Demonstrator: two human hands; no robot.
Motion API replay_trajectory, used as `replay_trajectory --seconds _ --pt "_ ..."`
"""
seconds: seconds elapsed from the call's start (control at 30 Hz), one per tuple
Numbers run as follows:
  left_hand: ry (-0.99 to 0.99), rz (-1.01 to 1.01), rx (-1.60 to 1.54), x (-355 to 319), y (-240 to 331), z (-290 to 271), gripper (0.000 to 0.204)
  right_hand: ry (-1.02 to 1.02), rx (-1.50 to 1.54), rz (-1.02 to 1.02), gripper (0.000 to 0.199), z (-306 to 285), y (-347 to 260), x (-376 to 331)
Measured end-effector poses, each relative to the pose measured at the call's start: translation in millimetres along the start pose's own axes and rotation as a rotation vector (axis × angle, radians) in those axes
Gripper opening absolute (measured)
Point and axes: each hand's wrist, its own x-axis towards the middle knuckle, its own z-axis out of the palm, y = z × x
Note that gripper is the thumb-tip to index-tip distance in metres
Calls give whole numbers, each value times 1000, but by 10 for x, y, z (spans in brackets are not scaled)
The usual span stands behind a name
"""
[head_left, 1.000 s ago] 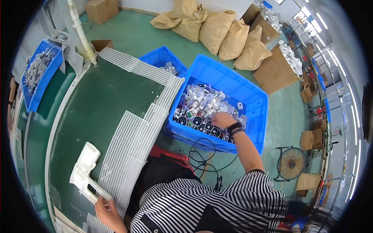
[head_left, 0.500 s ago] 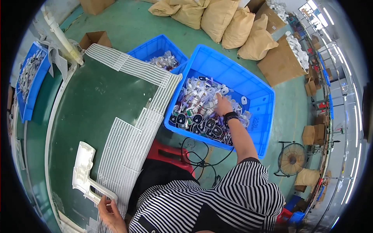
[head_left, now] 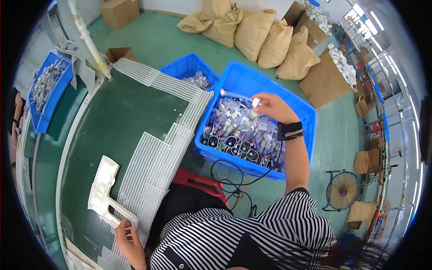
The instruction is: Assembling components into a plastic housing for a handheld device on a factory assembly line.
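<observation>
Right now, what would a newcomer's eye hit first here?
The big blue bin right of the green table, heaped with small parts; above them the right hand holds a white part. Then the white pistol-shaped shell at the table's near end, the left hand at its handle. Beyond the bin, bulky tan sacks stand on the floor.

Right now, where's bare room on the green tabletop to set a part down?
Biggest patch: mid green tabletop, bordered by white mesh strips far side and right, white plastic shell nearer. Narrower patch: left of the shell. Crowded: strip-covered right margin; shell handle, with left hand on it; large blue bin, right hand above piled parts.
</observation>
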Motion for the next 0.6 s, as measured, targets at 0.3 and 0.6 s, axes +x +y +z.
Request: replay_trajectory --seconds 0.3,0.6 --pt "-12 144 -312 -53 -80 -290 44 -7 405 -661 43 -86 -2295 -362" --pt "-142 357 -949 634 727 -790 61 -577 505 -1030 47 1034 -3920 -446"
